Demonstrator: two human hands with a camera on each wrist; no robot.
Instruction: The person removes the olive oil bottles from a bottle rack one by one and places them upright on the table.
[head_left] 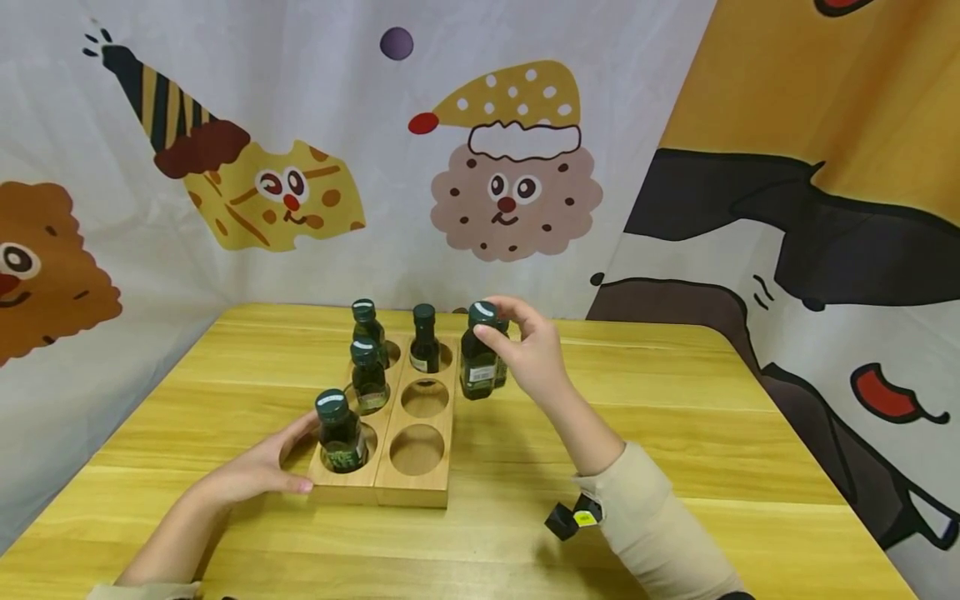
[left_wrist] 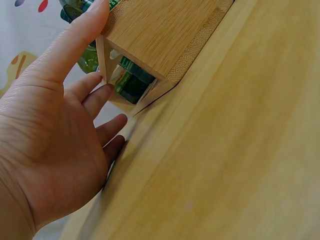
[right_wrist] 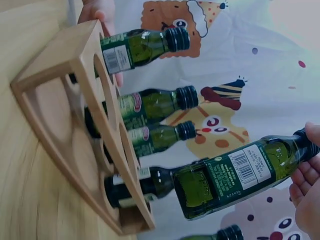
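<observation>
Right hand (head_left: 528,354) pinches a green glass bottle (head_left: 478,354) by its cap, lifted at the wooden rack's (head_left: 408,487) 3 o'clock edge. Left hand (head_left: 258,471), fingers extended, rests against the rack's 9 o'clock side.

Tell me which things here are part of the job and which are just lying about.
In use: wooden rack; lifted bottle in right hand; four racked bottles, nearest; left hand against rack.
Lying about: bottle on table; cartoon backdrop.
</observation>
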